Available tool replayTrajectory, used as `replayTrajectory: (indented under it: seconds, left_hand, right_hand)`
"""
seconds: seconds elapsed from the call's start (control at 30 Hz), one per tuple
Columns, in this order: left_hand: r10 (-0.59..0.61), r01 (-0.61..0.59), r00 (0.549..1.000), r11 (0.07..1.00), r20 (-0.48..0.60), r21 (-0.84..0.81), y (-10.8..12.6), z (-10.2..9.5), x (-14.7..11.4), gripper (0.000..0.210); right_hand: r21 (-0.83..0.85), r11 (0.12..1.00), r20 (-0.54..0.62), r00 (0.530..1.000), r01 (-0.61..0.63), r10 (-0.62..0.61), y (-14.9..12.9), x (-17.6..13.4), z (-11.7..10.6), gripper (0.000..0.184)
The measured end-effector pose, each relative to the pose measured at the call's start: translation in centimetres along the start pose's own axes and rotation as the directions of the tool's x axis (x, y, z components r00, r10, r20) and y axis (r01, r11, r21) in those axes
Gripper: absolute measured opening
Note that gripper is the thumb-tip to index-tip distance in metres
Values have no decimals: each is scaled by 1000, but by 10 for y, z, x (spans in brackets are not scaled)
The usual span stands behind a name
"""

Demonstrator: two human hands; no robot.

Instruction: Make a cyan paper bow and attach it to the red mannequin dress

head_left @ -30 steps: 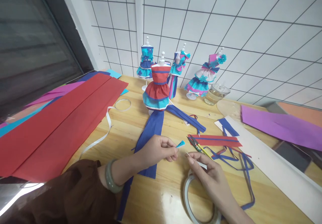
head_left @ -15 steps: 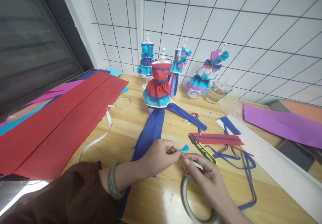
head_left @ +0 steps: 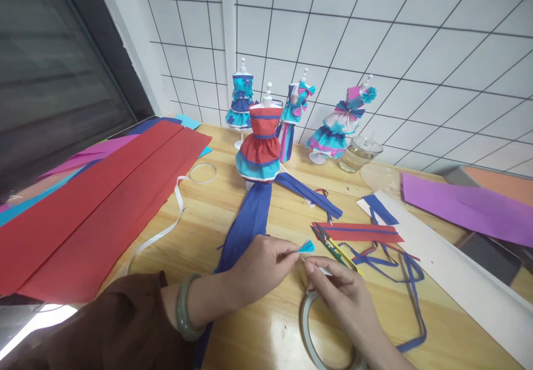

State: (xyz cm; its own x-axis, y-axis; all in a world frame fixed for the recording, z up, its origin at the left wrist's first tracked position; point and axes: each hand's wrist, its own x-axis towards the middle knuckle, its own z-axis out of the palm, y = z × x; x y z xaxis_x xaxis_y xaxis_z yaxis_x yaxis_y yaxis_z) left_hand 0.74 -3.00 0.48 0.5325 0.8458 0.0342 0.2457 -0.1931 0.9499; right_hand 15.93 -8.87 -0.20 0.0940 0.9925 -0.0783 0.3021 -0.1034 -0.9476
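My left hand (head_left: 266, 264), with a green bangle (head_left: 186, 309) at its wrist, pinches a small fan of pleated teal crepe paper (head_left: 307, 247). The fan's free end points right and spreads a little. Close beside it, my right hand (head_left: 341, 284) has thumb and forefinger pressed together at the gathered end; what lies between those fingertips is too small to make out. A roll of tape (head_left: 307, 325) rests under my right hand, partly covered by it. Thread snips (head_left: 333, 245) with yellow and green handles lie just beyond my right fingers.
Dress forms in paper outfits stand at the back, a red-skirted one (head_left: 263, 148) nearest. Red paper sheets (head_left: 125, 209) cover the left side. A blue strip (head_left: 247, 220) runs under my left arm. Rightward are blue ribbons (head_left: 412, 292), white paper (head_left: 458, 270) and a glass cup (head_left: 360, 153).
The teal fan shows a bit wider at my left fingertips. Both hands stay almost in place. The whole view has shifted slightly.
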Motion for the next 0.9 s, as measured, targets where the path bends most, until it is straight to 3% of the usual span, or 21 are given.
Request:
replayTrajectory:
  seconds: [0.1, 0.27, 0.63, 0.9]
  left_hand:
    - [21, -21, 1000, 999, -17, 46, -2, 1, 0, 21]
    - [-34, 33, 999, 999, -28, -29, -9, 4, 0, 20]
    - [-35, 33, 998, 999, -55, -38, -9, 7, -1, 16]
    - [-46, 43, 998, 995, -33, -91, -9, 10, 1, 16]
  right_hand:
    - [23, 1000, -7, 1000, 1, -1, 2, 1, 1, 27]
    - [29, 1000, -16, 1000, 10, -9, 4, 2, 0, 29]
    - [3, 999, -72, 997, 42, -42, 6, 3, 0, 24]
    - [33, 998, -30, 998, 52, -51, 2, 3, -1, 26]
